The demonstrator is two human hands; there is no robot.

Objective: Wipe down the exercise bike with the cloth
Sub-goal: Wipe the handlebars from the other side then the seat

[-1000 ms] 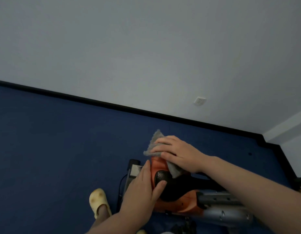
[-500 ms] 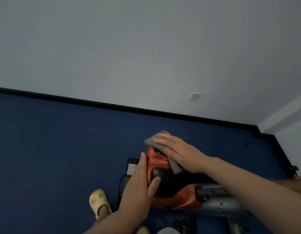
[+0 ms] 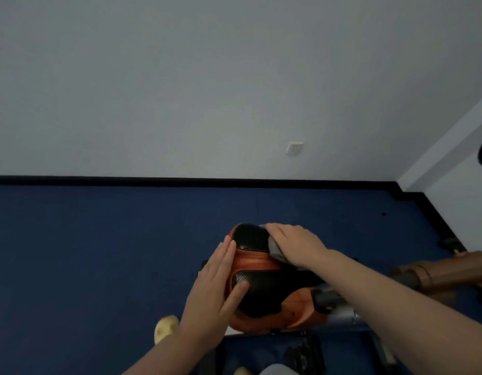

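**Count of things in view**

There is one exercise bike (image 3: 264, 290) with an orange and black body. One grey cloth (image 3: 275, 247) lies on it. Two hands are visible: one left hand (image 3: 215, 288) and one right hand (image 3: 294, 242). Two yellow shoes show near the bottom edge, one (image 3: 165, 327) at the left and one (image 3: 242, 370) only partly seen. One wall socket (image 3: 294, 148) is on the wall.

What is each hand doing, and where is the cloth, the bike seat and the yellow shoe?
left hand: fingers straight, resting flat against the seat's left side.
right hand: flat, pressing the cloth onto the seat.
cloth: grey, mostly hidden under the right hand.
seat: black and orange, steadied between both hands.
yellow shoe: on the blue floor.
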